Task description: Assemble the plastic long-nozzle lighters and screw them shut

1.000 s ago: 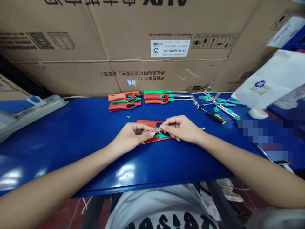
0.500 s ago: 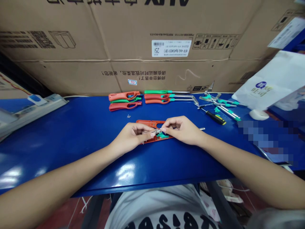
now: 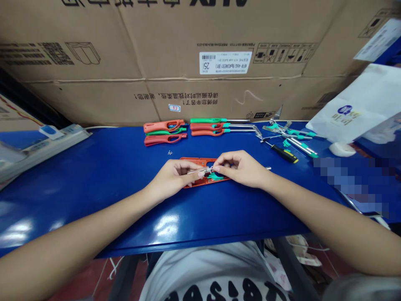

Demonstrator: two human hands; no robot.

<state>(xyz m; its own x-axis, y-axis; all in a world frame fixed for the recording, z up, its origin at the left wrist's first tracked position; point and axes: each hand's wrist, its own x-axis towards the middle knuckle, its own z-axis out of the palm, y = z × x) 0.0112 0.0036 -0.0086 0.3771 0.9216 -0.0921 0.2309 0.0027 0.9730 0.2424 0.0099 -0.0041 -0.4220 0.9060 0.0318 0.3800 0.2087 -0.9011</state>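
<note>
Two orange lighter shell halves (image 3: 196,160) lie on the blue table under my hands, with a teal trigger piece (image 3: 215,177) in the nearer half. Between thumb and fingers, my left hand (image 3: 172,177) pinches a small clear and silvery cylindrical part (image 3: 206,170) just above the shells. My right hand (image 3: 239,168) is closed at that part's right end, its fingertips on a thin white tube or wire (image 3: 211,169). A metal rod end (image 3: 267,168) sticks out past my right hand. Most of the rod is hidden.
Behind my hands lie orange and green lighter handles (image 3: 164,138) and long-nosed lighters (image 3: 206,132). Several small screws (image 3: 169,153) rest nearby. To the right are a screwdriver (image 3: 284,154), metal rods with teal parts (image 3: 300,144) and a white bag (image 3: 344,104). A cardboard box (image 3: 156,62) walls the back.
Both hands stay almost in place over the shells. The gap between the fingertips of my two hands looks slightly wider, with a little more of the thin white piece showing.
</note>
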